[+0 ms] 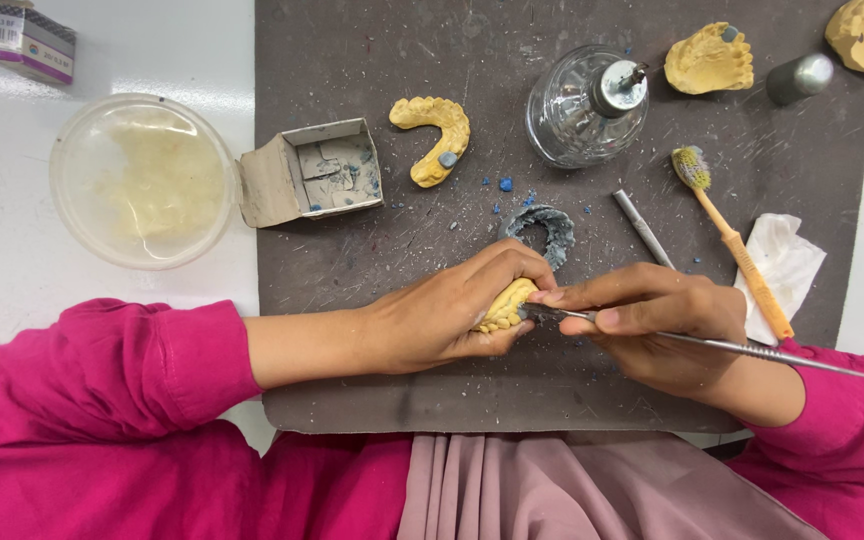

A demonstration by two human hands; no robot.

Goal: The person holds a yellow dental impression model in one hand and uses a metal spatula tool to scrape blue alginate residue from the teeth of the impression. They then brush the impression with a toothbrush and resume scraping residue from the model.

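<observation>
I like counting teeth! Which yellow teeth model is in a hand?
The yellow teeth model gripped in the left hand; the other yellow models lie untouched on the grey mat.

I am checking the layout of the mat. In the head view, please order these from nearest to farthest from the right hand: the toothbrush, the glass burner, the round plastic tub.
From the right hand:
1. Toothbrush, just beyond the hand, on the right of the mat.
2. Glass burner, at the far edge of the mat, near the middle.
3. Round plastic tub, off the mat, on the far left.

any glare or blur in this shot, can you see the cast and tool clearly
Head view: sharp and evenly lit, only soft shadows under the hands; glare on the white table by the plastic tub; yellow cast mostly hidden by the left hand; metal tool crisp.
</observation>
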